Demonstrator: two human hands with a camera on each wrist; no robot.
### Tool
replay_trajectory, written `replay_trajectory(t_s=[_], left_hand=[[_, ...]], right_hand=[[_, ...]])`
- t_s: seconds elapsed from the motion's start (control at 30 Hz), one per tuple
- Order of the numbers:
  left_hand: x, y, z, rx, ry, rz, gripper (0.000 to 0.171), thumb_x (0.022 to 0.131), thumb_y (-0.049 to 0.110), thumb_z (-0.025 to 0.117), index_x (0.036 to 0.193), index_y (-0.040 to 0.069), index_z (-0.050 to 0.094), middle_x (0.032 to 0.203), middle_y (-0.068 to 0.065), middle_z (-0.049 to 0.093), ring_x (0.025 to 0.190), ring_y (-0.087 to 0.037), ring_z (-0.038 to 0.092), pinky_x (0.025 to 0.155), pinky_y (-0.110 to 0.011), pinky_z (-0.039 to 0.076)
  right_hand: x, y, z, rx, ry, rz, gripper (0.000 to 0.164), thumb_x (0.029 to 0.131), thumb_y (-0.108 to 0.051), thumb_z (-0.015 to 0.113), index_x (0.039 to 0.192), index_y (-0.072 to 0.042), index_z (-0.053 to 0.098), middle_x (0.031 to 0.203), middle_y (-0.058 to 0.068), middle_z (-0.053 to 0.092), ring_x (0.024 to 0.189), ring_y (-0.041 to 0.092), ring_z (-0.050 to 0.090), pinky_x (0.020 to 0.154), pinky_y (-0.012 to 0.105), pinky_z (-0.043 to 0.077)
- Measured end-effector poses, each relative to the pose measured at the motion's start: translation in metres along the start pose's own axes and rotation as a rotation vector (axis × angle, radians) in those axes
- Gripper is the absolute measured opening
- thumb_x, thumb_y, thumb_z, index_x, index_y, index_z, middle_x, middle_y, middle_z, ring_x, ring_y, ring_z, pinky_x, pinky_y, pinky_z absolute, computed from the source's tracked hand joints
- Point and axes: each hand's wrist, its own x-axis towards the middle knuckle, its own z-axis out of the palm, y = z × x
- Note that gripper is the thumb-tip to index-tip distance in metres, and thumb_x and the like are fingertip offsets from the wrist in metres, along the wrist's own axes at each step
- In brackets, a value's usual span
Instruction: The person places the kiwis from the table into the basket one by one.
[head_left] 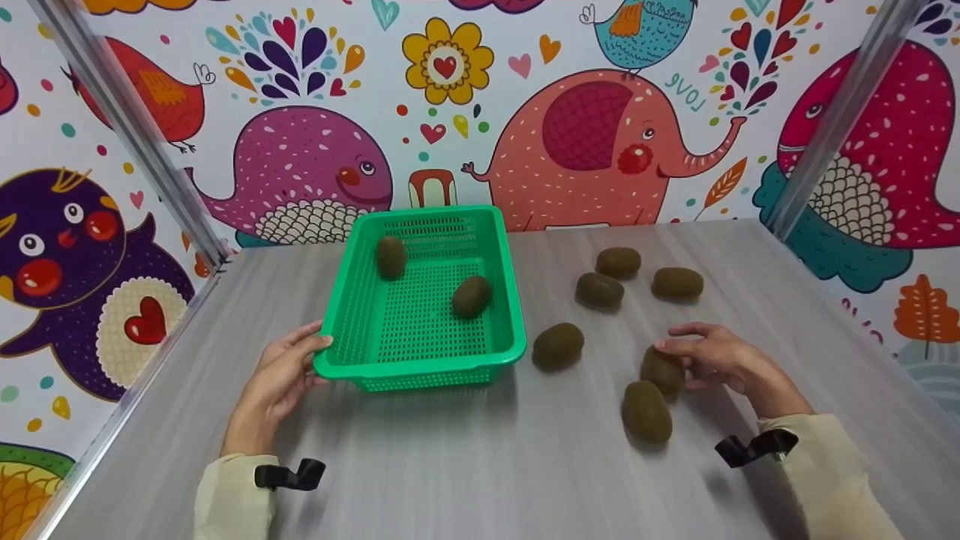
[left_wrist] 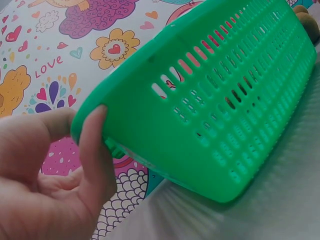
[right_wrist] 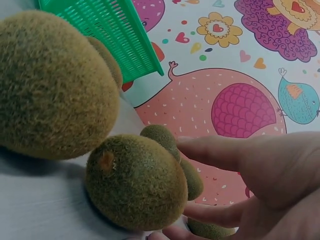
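Note:
My left hand (head_left: 281,371) pinches the near left corner of a green plastic basket (head_left: 420,370); thumb and fingers lie on either side of its rim in the left wrist view. Two brown kiwis lie inside, one kiwi (head_left: 391,257) toward the back left, another kiwi (head_left: 471,297) on the right. On the table, my right hand (head_left: 724,364) reaches to a kiwi (right_wrist: 137,182), its fairly straight fingers spread at the fruit's far side and top. A nearer kiwi (head_left: 646,411) sits beside that one. Part of the reached fruit is hidden by the fingers in the head view.
Between basket and right hand lies a kiwi (head_left: 558,346). Farther back are three more: one kiwi (head_left: 619,262), a second kiwi (head_left: 599,290) and a third kiwi (head_left: 677,283). A cartoon-printed wall (head_left: 442,150) borders the grey table (head_left: 450,465), with metal posts at both corners.

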Motion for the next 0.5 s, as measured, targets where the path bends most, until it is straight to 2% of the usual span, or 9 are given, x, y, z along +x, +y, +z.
replay_trajectory(t_s=[0.1, 0.2, 0.5], left_hand=[[0.0002, 0.0000, -0.0006, -0.013, -0.009, 0.003, 0.064, 0.103, 0.015, 0.054, 0.157, 0.001, 0.022, 0.090, 0.009, 0.068, 0.069, -0.002, 0.065, 0.057, -0.019, 0.055], [0.0002, -0.0001, -0.0008, -0.016, -0.013, 0.006, 0.066, 0.103, 0.015, 0.054, 0.158, 0.001, 0.021, 0.089, 0.009, 0.068, 0.068, -0.002, 0.065, 0.057, -0.020, 0.055], [-0.0001, 0.0001, -0.0001, 0.009, 0.005, 0.005, 0.061, 0.103, 0.015, 0.053, 0.156, 0.002, 0.026, 0.090, 0.010, 0.067, 0.070, -0.001, 0.064, 0.058, -0.020, 0.055]], right_hand=[[-0.0001, -0.0010, 0.0016, -0.016, -0.005, -0.001, 0.101, 0.084, -0.058, 0.073, 0.155, -0.002, 0.026, 0.144, 0.025, 0.036, 0.128, 0.039, 0.040, 0.095, 0.044, 0.058], [0.0002, -0.0018, 0.0037, -0.030, -0.008, -0.005, 0.093, 0.088, -0.053, 0.073, 0.153, -0.002, 0.030, 0.141, 0.024, 0.035, 0.126, 0.037, 0.039, 0.092, 0.040, 0.059], [0.0005, 0.0001, 0.0062, -0.030, -0.011, -0.065, 0.076, 0.089, -0.039, 0.075, 0.145, 0.002, 0.043, 0.124, 0.010, 0.048, 0.111, 0.021, 0.048, 0.083, 0.032, 0.060]])
